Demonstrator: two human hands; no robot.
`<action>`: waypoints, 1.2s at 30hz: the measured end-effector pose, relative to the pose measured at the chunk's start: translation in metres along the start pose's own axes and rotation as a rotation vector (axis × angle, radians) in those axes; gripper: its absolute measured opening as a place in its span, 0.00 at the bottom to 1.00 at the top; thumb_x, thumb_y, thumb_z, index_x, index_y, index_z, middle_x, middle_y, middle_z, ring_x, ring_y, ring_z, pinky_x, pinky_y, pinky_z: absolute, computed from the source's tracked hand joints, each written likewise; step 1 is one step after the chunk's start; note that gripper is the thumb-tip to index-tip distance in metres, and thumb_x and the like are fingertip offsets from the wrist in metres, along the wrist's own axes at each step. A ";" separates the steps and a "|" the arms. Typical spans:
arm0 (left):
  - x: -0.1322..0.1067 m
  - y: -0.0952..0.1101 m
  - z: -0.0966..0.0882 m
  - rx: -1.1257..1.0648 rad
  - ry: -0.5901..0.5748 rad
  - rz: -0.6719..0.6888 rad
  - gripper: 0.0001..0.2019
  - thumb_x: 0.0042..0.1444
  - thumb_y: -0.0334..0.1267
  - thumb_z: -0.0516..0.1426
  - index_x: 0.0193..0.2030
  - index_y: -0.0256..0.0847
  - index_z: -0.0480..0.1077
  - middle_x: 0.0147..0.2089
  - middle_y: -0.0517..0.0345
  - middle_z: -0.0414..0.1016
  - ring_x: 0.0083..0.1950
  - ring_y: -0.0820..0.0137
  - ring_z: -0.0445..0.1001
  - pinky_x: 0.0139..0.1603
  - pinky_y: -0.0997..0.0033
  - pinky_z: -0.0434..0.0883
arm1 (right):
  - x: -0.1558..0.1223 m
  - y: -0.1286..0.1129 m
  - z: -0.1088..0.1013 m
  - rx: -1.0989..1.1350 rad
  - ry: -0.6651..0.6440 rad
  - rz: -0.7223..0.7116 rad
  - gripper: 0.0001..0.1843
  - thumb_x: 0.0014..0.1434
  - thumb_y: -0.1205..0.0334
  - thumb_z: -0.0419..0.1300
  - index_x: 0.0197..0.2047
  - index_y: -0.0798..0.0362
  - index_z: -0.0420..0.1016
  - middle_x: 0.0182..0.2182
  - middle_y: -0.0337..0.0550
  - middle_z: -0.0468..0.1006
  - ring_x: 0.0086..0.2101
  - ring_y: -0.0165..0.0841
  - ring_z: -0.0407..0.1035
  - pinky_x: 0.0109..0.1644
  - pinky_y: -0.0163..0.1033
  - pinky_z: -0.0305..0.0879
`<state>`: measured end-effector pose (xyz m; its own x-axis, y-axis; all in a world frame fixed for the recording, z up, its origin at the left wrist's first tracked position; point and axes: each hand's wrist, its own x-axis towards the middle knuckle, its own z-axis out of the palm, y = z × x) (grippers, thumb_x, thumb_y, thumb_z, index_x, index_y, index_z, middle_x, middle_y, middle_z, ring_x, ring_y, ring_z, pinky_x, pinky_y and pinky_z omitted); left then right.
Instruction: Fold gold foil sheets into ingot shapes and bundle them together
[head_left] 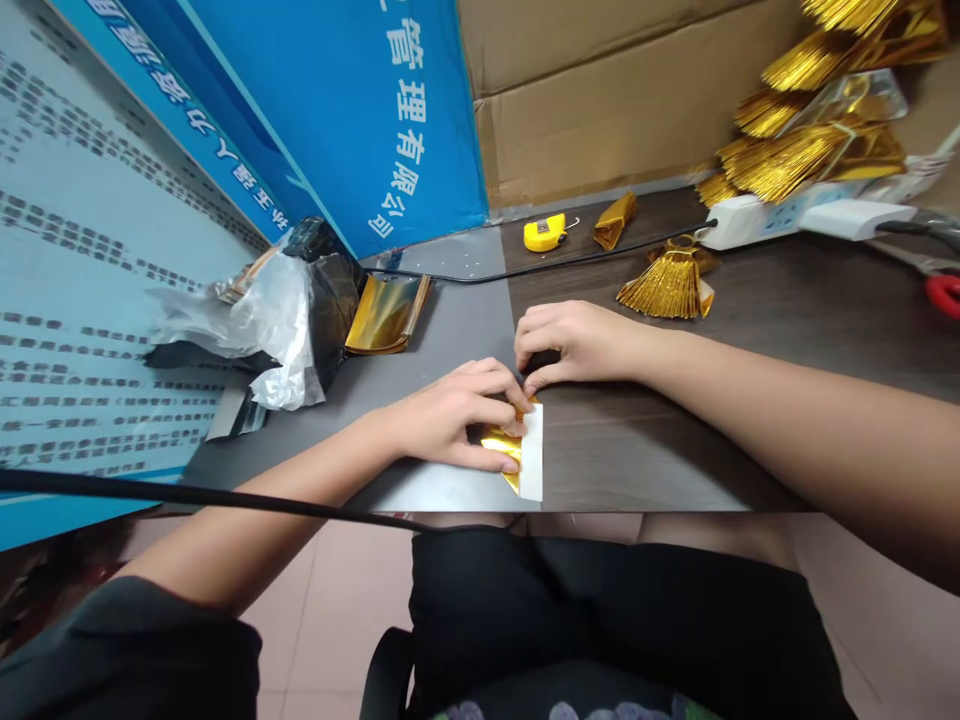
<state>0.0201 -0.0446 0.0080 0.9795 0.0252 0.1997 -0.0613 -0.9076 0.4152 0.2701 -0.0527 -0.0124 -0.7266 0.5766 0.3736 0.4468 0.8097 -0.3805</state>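
A sheet of gold foil paper (532, 455) lies near the table's front edge, with a white strip along its right side. My left hand (469, 410) is on the sheet, thumb and curled fingers holding it at the fold. At the far end of the sheet is my right hand (574, 345), its fingers bent and thumb and fingertips closed on the corner; the exact grip is partly hidden. Beyond my left hand sits a stack of gold foil paper (386, 312). A pleated gold foil fan (667, 283) lies past my right forearm.
A yellow tape measure (545, 233) and a folded gold piece (616, 221) lie at the back. A black cable runs to a white power strip (772, 215). Several gold fans (787, 160) are heaped behind it. Red-handled scissors (941, 290) are far right, a crumpled plastic bag (289, 320) left.
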 end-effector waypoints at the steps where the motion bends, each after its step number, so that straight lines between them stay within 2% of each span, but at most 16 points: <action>1: 0.002 -0.002 0.000 -0.002 -0.009 -0.015 0.14 0.59 0.51 0.64 0.40 0.42 0.78 0.50 0.51 0.78 0.55 0.66 0.73 0.59 0.61 0.70 | 0.000 0.000 0.000 -0.007 0.005 0.008 0.13 0.63 0.52 0.66 0.37 0.55 0.82 0.34 0.46 0.79 0.38 0.36 0.71 0.42 0.40 0.63; 5: 0.001 -0.007 0.003 0.007 0.008 -0.013 0.14 0.59 0.52 0.64 0.41 0.43 0.78 0.52 0.49 0.75 0.56 0.65 0.72 0.59 0.61 0.70 | -0.001 0.002 0.000 0.011 0.034 0.028 0.12 0.61 0.54 0.67 0.37 0.54 0.82 0.34 0.45 0.80 0.38 0.36 0.71 0.43 0.40 0.63; 8: -0.003 -0.005 0.005 0.036 0.010 0.026 0.13 0.62 0.49 0.62 0.42 0.42 0.77 0.57 0.48 0.75 0.60 0.64 0.72 0.62 0.60 0.71 | -0.001 0.002 0.000 0.055 0.040 0.014 0.12 0.61 0.54 0.68 0.36 0.55 0.82 0.33 0.45 0.80 0.37 0.36 0.71 0.43 0.40 0.64; 10: -0.006 -0.003 0.007 0.064 0.046 0.017 0.13 0.62 0.49 0.61 0.44 0.42 0.78 0.59 0.46 0.72 0.58 0.66 0.73 0.59 0.63 0.74 | -0.002 0.001 0.000 0.080 0.032 0.004 0.11 0.63 0.55 0.67 0.35 0.54 0.81 0.33 0.44 0.80 0.37 0.35 0.71 0.44 0.40 0.64; 12: -0.007 -0.002 0.008 0.077 0.086 -0.002 0.15 0.62 0.50 0.61 0.45 0.42 0.78 0.57 0.45 0.72 0.53 0.68 0.75 0.53 0.67 0.77 | -0.002 0.000 -0.001 0.099 0.025 -0.006 0.11 0.63 0.55 0.66 0.35 0.55 0.81 0.33 0.44 0.80 0.37 0.35 0.71 0.43 0.40 0.64; 14: -0.007 -0.001 0.008 0.075 0.095 -0.003 0.15 0.62 0.51 0.61 0.45 0.41 0.79 0.53 0.47 0.73 0.52 0.68 0.76 0.52 0.68 0.78 | -0.002 0.000 -0.001 0.110 0.025 -0.011 0.12 0.63 0.54 0.67 0.35 0.55 0.81 0.33 0.44 0.80 0.37 0.35 0.70 0.43 0.40 0.64; 21: -0.008 -0.001 0.009 0.022 0.092 0.025 0.13 0.63 0.47 0.61 0.45 0.39 0.77 0.49 0.49 0.78 0.59 0.66 0.76 0.67 0.62 0.76 | -0.004 0.000 -0.003 0.150 -0.002 0.000 0.12 0.65 0.54 0.66 0.34 0.54 0.81 0.34 0.45 0.80 0.39 0.36 0.69 0.45 0.41 0.64; 28: -0.010 0.000 0.010 0.072 0.084 0.033 0.12 0.63 0.46 0.61 0.45 0.39 0.77 0.48 0.50 0.78 0.65 0.64 0.74 0.70 0.62 0.74 | -0.007 -0.007 -0.014 0.162 -0.119 0.026 0.09 0.65 0.58 0.64 0.36 0.53 0.82 0.39 0.45 0.80 0.44 0.37 0.69 0.49 0.43 0.64; 32: -0.009 0.001 0.010 0.103 0.051 0.048 0.12 0.65 0.46 0.59 0.46 0.39 0.75 0.48 0.51 0.79 0.65 0.65 0.75 0.68 0.67 0.75 | -0.006 -0.011 -0.016 0.142 -0.148 0.040 0.09 0.66 0.60 0.63 0.37 0.54 0.81 0.38 0.46 0.79 0.44 0.37 0.68 0.49 0.43 0.64; 36: -0.008 0.003 0.009 0.150 0.028 0.049 0.12 0.67 0.46 0.56 0.47 0.41 0.74 0.49 0.51 0.78 0.65 0.64 0.74 0.62 0.67 0.76 | -0.007 -0.013 -0.018 0.116 -0.173 0.039 0.09 0.67 0.60 0.61 0.38 0.55 0.81 0.39 0.46 0.78 0.44 0.38 0.68 0.48 0.43 0.64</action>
<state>0.0134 -0.0509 -0.0006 0.9701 -0.0112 0.2423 -0.0779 -0.9603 0.2677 0.2783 -0.0654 0.0054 -0.7934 0.5715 0.2096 0.4203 0.7633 -0.4906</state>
